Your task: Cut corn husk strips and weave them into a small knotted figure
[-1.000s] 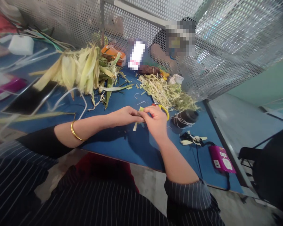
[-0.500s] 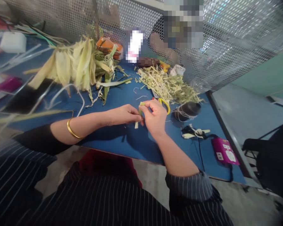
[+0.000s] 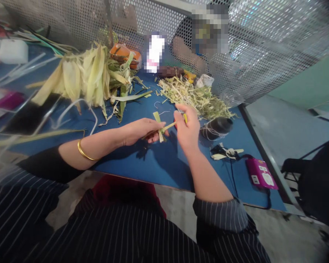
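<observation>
My left hand [image 3: 145, 130] is closed on a small piece of crossed, folded corn husk strips [image 3: 162, 135], held above the blue table. One pale strip runs out to the right, and my right hand [image 3: 188, 128] pinches its far end between thumb and fingers. Another short green end sticks up past my left thumb. Scissors with yellow handles [image 3: 185, 117] lie behind my right hand, mostly hidden by it. Just right of that hand, a dark cone of thread [image 3: 217, 128] stands on the table.
Whole corn husks [image 3: 84, 75] are heaped at the back left. Shredded husk [image 3: 192, 95] lies in a pile at the back, before a perforated metal screen [image 3: 142, 22]. A purple box [image 3: 261, 174] with a black cord sits at the right edge. Someone sits beyond the screen.
My right hand has moved a little right and away from my left, drawing one husk strip out sideways. The folded piece now shows crossed ends instead of one upright strip.
</observation>
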A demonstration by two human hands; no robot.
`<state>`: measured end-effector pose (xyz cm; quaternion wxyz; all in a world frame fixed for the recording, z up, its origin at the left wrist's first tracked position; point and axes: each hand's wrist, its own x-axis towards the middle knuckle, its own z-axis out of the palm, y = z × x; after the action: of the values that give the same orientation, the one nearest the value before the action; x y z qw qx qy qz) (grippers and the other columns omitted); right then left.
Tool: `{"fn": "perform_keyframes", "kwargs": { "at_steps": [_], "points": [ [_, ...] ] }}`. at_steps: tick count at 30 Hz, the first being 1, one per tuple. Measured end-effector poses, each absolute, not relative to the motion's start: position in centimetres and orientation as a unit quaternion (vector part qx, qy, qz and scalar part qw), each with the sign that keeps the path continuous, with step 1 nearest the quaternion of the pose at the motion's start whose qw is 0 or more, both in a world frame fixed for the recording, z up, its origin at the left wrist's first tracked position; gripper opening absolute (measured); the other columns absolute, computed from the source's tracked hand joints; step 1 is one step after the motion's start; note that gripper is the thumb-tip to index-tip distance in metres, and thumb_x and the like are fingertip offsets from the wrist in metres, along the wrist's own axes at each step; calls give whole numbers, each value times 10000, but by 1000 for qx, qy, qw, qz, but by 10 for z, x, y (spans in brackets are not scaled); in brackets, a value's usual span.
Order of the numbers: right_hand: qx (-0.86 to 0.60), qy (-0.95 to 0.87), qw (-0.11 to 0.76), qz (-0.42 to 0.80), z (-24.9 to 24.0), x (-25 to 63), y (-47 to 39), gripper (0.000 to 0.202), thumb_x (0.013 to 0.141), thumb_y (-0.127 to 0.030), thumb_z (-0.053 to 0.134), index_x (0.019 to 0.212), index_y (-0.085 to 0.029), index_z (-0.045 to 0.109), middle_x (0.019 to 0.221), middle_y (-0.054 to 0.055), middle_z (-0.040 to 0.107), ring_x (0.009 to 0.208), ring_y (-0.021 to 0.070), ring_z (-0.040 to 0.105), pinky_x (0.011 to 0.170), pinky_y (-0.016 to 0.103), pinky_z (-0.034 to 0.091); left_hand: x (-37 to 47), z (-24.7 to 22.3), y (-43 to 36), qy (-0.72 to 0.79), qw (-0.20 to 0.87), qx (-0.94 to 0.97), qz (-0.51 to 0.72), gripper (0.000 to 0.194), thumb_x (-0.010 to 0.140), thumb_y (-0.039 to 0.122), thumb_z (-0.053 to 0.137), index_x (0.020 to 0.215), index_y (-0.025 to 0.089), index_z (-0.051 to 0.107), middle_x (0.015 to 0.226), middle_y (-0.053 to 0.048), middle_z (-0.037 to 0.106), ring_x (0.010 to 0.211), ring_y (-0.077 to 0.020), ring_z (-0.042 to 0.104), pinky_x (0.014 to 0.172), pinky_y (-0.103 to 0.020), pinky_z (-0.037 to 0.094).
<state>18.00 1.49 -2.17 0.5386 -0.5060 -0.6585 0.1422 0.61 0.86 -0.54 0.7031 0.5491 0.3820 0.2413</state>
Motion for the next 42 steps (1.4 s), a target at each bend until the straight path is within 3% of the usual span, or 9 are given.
{"fn": "perform_keyframes", "kwargs": {
  "at_steps": [2, 5, 11, 20, 24, 27, 30, 35, 42],
  "points": [
    [-531, -570, 584, 229, -22, 185, 19, 221, 837, -418, 562, 926, -224, 615, 873, 23, 624, 764, 145, 585, 731, 308, 463, 6, -4, 11, 391, 722, 512, 253, 394, 872, 454, 479, 822, 142, 715, 565, -53, 608, 434, -106, 473, 465, -251, 319],
    [-515, -524, 530, 423, -24, 184, 19, 295, 815, -496, 567, 771, -209, 620, 605, -35, 497, 520, 101, 462, 568, 274, 424, 5, -6, 14, 392, 736, 487, 259, 415, 888, 442, 447, 822, 131, 714, 643, -107, 679, 439, -119, 517, 463, -258, 334],
    [-440, -489, 501, 562, -27, 172, 11, 234, 738, -407, 686, 684, -190, 618, 502, -68, 417, 470, 75, 402, 515, 243, 380, 3, -13, 14, 400, 696, 539, 254, 320, 816, 426, 589, 733, 130, 674, 563, -58, 651, 408, -91, 490, 438, -234, 335],
    [-468, -471, 540, 518, -33, 170, 16, 269, 737, -425, 676, 645, -179, 618, 511, -52, 475, 434, 62, 400, 451, 229, 341, 7, -10, 4, 378, 683, 567, 263, 219, 835, 306, 594, 816, 116, 701, 448, 13, 564, 399, -64, 474, 446, -192, 343],
    [-503, -495, 581, 406, -24, 179, 17, 287, 791, -476, 607, 760, -190, 625, 646, -22, 578, 509, 83, 518, 511, 238, 406, 7, -12, 10, 368, 729, 480, 320, 273, 869, 332, 563, 974, 113, 687, 745, -99, 728, 635, -148, 670, 639, -261, 495],
    [-530, -494, 634, 271, -16, 179, 9, 264, 832, -455, 564, 744, -207, 591, 610, -37, 556, 525, 90, 517, 554, 242, 420, 4, -9, 16, 331, 736, 437, 397, 283, 869, 263, 574, 1103, 121, 648, 998, -146, 723, 884, -190, 689, 824, -311, 496],
    [-523, -589, 548, 282, -14, 168, -3, 291, 847, -436, 546, 682, -205, 607, 579, -22, 558, 564, 121, 535, 606, 268, 443, 3, -8, 19, 315, 719, 421, 455, 280, 858, 199, 583, 1117, 112, 641, 1020, -138, 716, 966, -189, 664, 900, -323, 465],
    [-466, -662, 484, 333, -25, 149, -10, 206, 830, -341, 568, 713, -191, 648, 911, 45, 677, 862, 176, 612, 793, 300, 469, 12, -15, 17, 297, 696, 452, 471, 259, 819, 153, 611, 1068, 97, 653, 965, -98, 715, 874, -144, 647, 848, -274, 459],
    [-463, -675, 476, 322, -32, 151, -8, 231, 857, -272, 495, 659, -191, 583, 862, 34, 646, 818, 152, 584, 782, 297, 455, 16, -15, 16, 339, 681, 439, 478, 225, 811, 153, 600, 1021, 103, 664, 945, -94, 709, 761, -121, 615, 698, -243, 453]
  ]
}}
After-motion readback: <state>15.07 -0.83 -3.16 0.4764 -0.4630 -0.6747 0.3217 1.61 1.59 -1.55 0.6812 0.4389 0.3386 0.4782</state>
